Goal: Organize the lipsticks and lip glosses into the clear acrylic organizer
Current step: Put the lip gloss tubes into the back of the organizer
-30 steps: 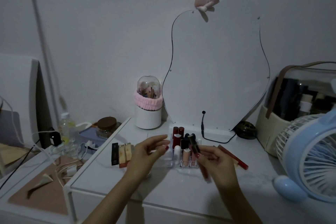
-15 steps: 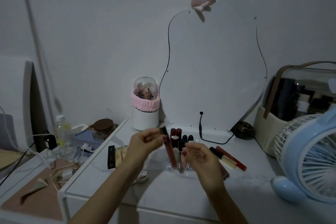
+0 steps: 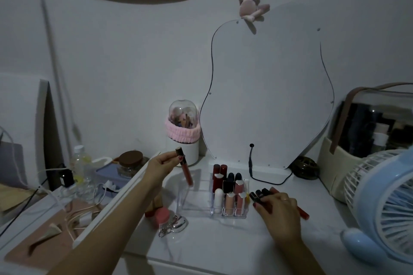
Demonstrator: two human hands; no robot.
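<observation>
The clear acrylic organizer stands on the white table in front of the mirror. Its right compartments hold several lipsticks upright; its left section looks bare. My left hand holds a long red lip gloss by its brown cap, tilted, above and left of the organizer. My right hand rests on the table just right of the organizer, fingers closed over a few dark-capped lip gloss tubes lying there. A red tube end sticks out from under that hand.
A blue fan stands at the right, a cosmetics case behind it. The mirror with its cable leans on the wall. A brush holder is at the back left. A pink jar, keychain and gold lipsticks lie left of the organizer.
My left hand lifted the red lip gloss up and to the left, away from the organizer. My right hand moved right and down onto the tubes lying on the table.
</observation>
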